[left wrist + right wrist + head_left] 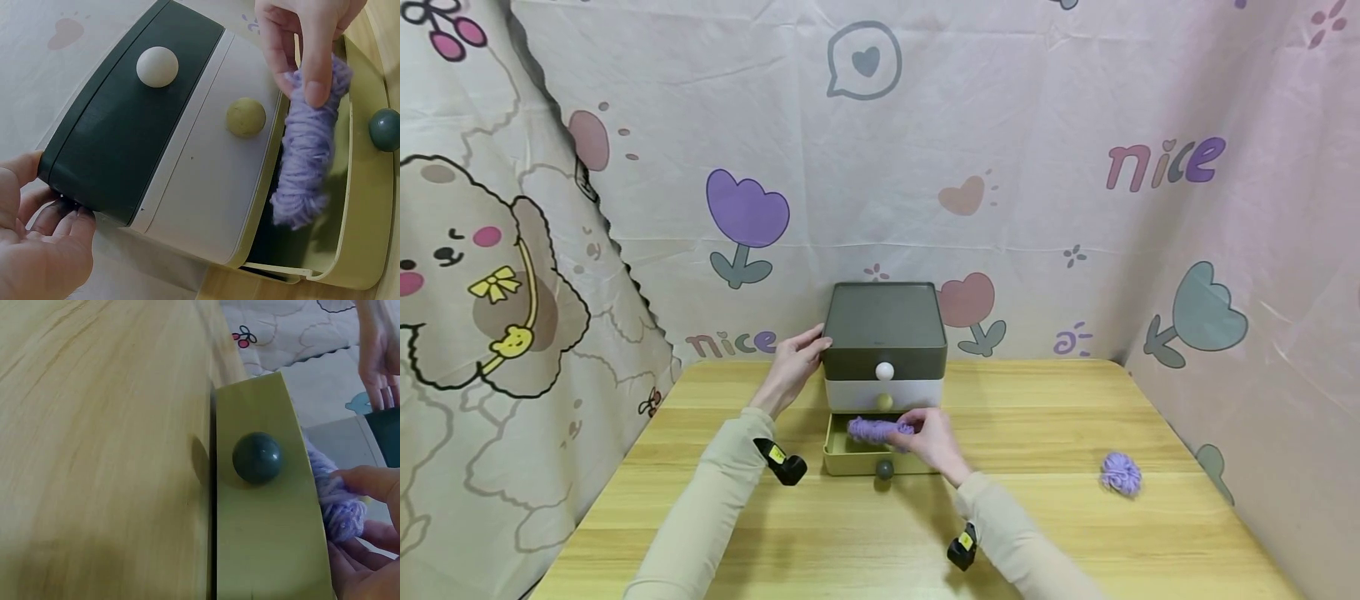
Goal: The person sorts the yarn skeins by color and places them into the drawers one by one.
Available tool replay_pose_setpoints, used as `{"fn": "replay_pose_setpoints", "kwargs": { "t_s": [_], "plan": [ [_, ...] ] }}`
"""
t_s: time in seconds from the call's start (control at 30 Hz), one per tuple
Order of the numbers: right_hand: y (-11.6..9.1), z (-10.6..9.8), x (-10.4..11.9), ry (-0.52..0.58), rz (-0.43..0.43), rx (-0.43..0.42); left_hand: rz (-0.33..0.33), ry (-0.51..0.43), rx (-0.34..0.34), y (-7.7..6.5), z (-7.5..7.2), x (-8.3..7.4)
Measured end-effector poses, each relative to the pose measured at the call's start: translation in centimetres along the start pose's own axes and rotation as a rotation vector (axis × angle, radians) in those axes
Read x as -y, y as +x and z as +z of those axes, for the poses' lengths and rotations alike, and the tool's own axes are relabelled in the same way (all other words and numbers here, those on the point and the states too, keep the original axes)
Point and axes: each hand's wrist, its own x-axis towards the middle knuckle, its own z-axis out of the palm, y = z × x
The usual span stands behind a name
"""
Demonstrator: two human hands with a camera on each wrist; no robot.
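A small three-tier drawer box [884, 333] stands at the back of the table, dark green on top, white in the middle. Its yellow-green bottom drawer [855, 465] is pulled out and has a dark round knob [257, 457]. My left hand [793, 367] holds the upper left front corner of the box, thumb and fingers bent about the edge, as the left wrist view shows. Over the open drawer, my right hand [931, 437] pinches one end of a purple bundle of yarn [306, 150]. The bundle lies crosswise, partly within the drawer; whether it touches the bottom is unclear.
Another purple yarn bundle [1122, 473] lies on the right side of the wooden table [1037, 408]. A patterned cloth [865, 167] hangs close behind the box and along both sides. White [157, 67] and yellowish [245, 117] knobs stick out from the upper drawers.
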Motion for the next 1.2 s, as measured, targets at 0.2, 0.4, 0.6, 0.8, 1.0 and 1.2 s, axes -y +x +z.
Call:
{"fn": "replay_pose_setpoints", "kwargs": {
  "t_s": [0.2,0.4,0.6,0.8,1.0,1.2],
  "plan": [
    [0.1,0.7,0.2,-0.059,-0.012,-0.029,0.005,-0.002,0.014,0.0,-0.1,0.1],
    [0.2,1.1,0.1,-0.117,-0.005,-0.018,0.002,-0.009,0.007,-0.1,0.0,0.0],
    [0.4,0.9,0.1,-0.097,-0.027,0.092,0.001,-0.012,0.003,-0.1,0.0,0.0],
    [0.8,0.6,0.2,-0.072,-0.03,0.18,0.001,-0.005,0.002,0.0,-0.1,0.0],
    [1.0,0.8,0.1,-0.075,-0.033,0.227,-0.001,-0.004,0.007,0.0,-0.1,0.1],
    [1.3,1.0,0.0,-0.137,-0.04,0.193,-0.008,-0.01,0.001,0.0,0.0,0.0]
  ]
}}
